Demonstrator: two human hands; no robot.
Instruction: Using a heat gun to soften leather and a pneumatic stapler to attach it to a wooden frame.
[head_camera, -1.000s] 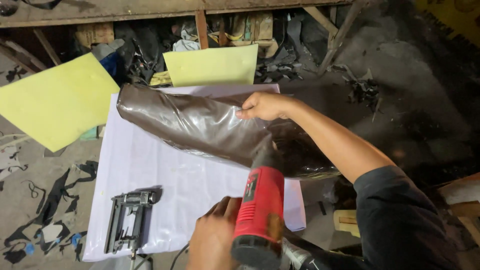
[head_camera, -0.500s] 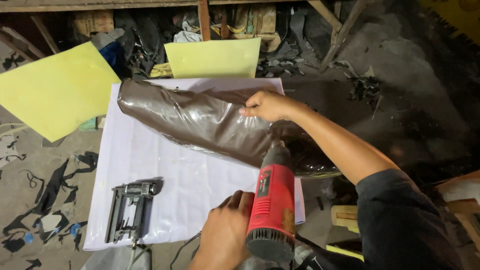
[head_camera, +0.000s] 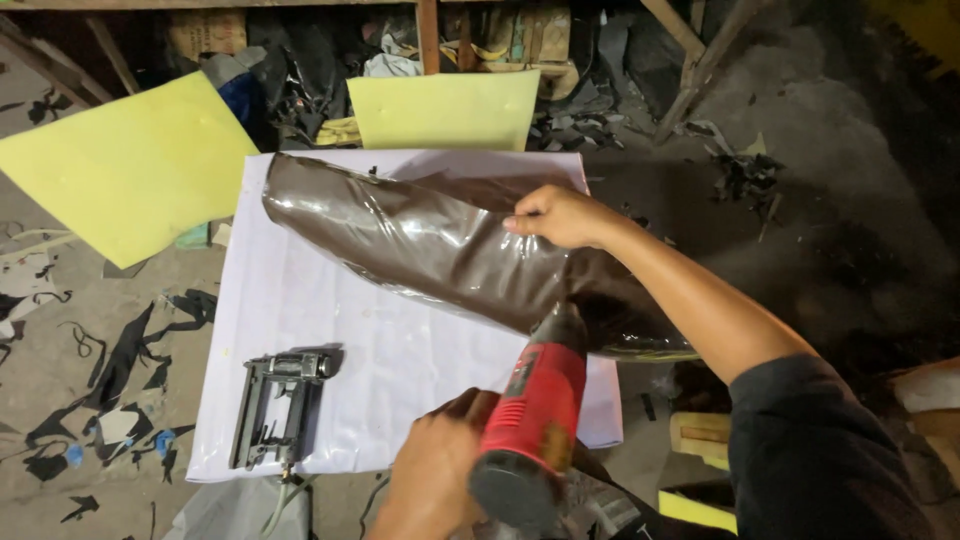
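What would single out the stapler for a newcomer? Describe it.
Find the white sheet spread on the floor. On its lower left corner, left of the left hand gripping the red heat gun, lies the stapler. It is the only dark grey metal tool, long and boxy.

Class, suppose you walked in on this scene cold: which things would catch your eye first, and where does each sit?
First the red heat gun at bottom centre, gripped by the left hand and aimed at a glossy brown sheet. The right hand holds that sheet up by its edge above a white sheet spread across the middle. Two yellow sheets glow at upper left and top centre, and a grey staple gun lies at lower left.
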